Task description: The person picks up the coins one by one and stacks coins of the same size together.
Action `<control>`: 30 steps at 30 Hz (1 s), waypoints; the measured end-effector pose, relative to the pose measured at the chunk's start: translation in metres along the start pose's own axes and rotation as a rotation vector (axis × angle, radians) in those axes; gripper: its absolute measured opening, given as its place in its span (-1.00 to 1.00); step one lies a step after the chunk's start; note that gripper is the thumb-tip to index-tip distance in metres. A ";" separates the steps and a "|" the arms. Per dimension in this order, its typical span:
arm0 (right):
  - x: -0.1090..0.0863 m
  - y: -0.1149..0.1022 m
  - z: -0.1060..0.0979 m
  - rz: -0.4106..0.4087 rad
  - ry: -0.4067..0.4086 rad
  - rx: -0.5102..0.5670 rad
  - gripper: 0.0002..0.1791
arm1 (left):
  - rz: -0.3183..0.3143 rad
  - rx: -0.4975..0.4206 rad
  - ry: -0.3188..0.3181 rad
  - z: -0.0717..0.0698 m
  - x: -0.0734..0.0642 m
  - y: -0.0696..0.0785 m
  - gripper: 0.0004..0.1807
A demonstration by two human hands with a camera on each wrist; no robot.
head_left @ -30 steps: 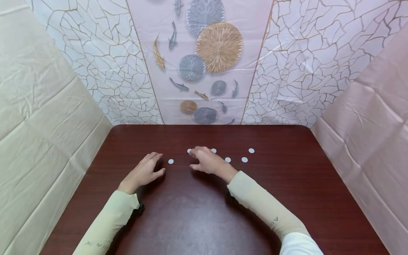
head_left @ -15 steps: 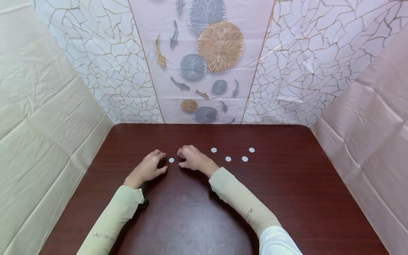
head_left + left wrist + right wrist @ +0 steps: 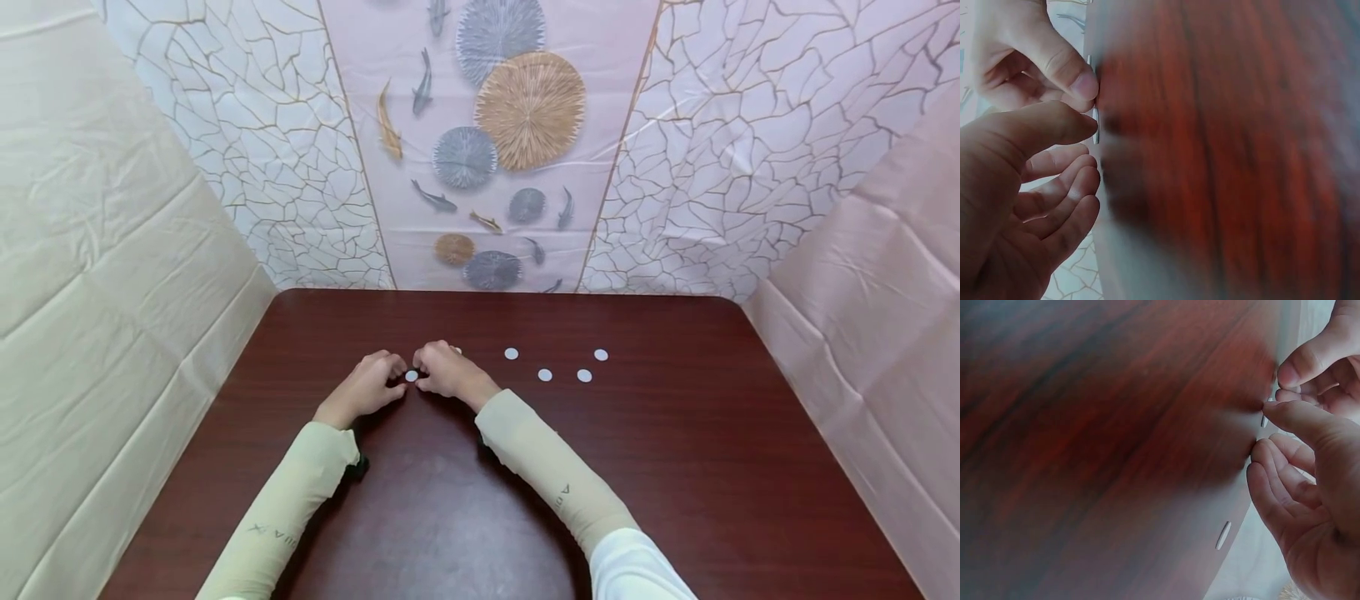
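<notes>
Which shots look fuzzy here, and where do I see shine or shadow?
Head view: fairly clear, pale sheen on the table between the sleeves, dark shade under them; left wrist view: wood grain smeared, soft shadows beside the left hand; right wrist view: grain blurred too, shadows by the right hand.

Dark reddish-brown wood-grain table [image 3: 697, 467]; small white discs [image 3: 545, 375] lying flat toward far side, spread apart.
</notes>
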State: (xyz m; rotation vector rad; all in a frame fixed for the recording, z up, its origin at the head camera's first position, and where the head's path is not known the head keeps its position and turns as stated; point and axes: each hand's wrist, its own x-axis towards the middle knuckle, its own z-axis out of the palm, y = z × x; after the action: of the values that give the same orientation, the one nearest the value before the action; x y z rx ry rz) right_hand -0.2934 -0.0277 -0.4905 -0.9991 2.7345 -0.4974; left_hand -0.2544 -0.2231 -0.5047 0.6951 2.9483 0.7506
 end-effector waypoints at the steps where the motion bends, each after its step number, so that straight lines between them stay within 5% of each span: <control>1: 0.001 0.000 0.000 0.001 -0.001 -0.004 -0.77 | -0.006 0.002 -0.008 0.001 0.001 0.000 -0.76; 5: 0.005 -0.002 -0.001 0.000 -0.015 0.007 -0.95 | -0.036 0.003 -0.028 0.002 0.005 -0.001 -0.79; 20: 0.017 -0.008 -0.007 0.077 -0.079 0.011 -0.90 | -0.061 0.004 -0.065 -0.003 0.021 0.002 -0.90; 30: 0.018 -0.009 -0.007 0.113 -0.112 0.007 -0.96 | -0.063 0.062 -0.152 -0.007 0.023 0.005 -0.91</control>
State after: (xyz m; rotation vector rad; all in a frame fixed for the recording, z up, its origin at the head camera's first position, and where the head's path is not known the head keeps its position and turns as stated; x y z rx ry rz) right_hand -0.3042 -0.0443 -0.4823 -0.8386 2.6685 -0.4191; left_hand -0.2735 -0.2124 -0.4946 0.6288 2.8507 0.5768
